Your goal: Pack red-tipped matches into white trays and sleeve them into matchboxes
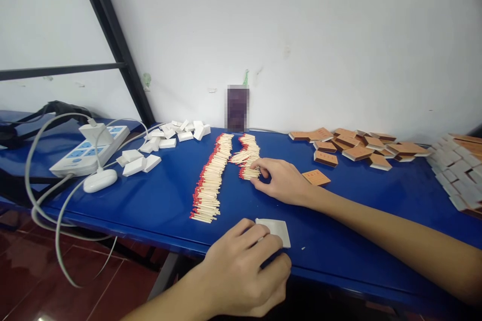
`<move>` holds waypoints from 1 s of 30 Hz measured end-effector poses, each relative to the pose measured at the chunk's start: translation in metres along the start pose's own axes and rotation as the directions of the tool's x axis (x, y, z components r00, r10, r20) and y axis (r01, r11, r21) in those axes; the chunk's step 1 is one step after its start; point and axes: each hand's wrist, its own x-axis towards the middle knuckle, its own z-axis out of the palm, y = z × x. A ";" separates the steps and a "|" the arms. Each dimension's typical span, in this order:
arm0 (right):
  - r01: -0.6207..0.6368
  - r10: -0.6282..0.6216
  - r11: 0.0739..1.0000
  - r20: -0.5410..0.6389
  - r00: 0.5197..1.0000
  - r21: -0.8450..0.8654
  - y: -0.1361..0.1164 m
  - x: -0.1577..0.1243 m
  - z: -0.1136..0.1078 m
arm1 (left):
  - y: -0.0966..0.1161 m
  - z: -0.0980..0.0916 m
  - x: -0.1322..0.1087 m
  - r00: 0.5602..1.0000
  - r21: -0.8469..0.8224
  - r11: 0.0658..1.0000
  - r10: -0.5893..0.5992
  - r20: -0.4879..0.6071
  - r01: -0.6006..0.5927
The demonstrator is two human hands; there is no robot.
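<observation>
Two rows of red-tipped matches lie on the blue table. The longer left row (209,180) runs toward the front edge, while the shorter right row (251,148) is partly disordered. My right hand (284,180) is at the near end of the shorter row, thumb and index finger closing around a small bunch of matches there. Near the table's front edge, my left hand (248,266) has its fingers curled over the left side of a white matchbox tray (277,230). Those fingers hide part of the tray, and its contents cannot be made out.
White matchbox trays (167,143) lie piled at the back left, beside a power strip (90,153) with looping cables and a white charger (100,180). Orange matchbox sleeves (357,150) are heaped at the back right. Stacked grey-white boxes (455,170) stand at far right.
</observation>
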 end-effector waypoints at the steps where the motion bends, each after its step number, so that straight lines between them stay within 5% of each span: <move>1: 0.001 -0.001 1.000 0.002 1.000 0.002 -0.001 -0.001 0.000 | 0.000 0.000 0.000 1.000 -0.001 1.000 0.003 -0.002 -0.003; 30: 0.058 -0.058 0.998 0.028 0.998 0.025 -0.002 -0.006 -0.004 | -0.001 0.000 0.000 1.000 -0.003 1.000 0.015 0.007 -0.015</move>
